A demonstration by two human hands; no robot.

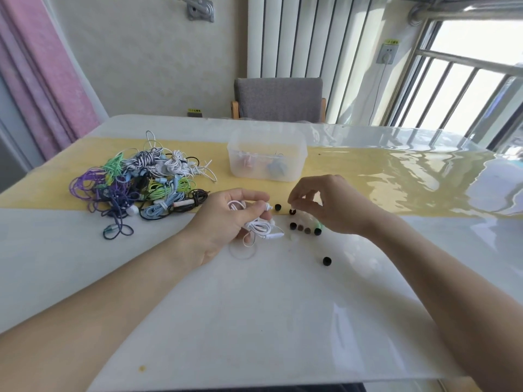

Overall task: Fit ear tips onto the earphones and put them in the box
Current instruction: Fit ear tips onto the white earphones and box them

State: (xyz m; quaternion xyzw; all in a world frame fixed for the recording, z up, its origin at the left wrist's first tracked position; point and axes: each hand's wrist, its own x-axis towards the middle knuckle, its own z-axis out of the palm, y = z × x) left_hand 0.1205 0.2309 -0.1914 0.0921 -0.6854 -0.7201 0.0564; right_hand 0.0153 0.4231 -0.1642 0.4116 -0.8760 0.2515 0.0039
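Nearest, the left hand is gripping white earphones in curled fingers, while the right hand is pinching a black ear tip on the tabletop. Loose ear tips are lying just beside; the clear box is sitting beyond, near a tangled earphone pile.

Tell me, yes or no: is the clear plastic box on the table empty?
No. The clear box on the yellow strip already has things in it, a pinkish bundle and a bluish bundle seen through its wall.

Earphone pile left of box; ear tips before box.
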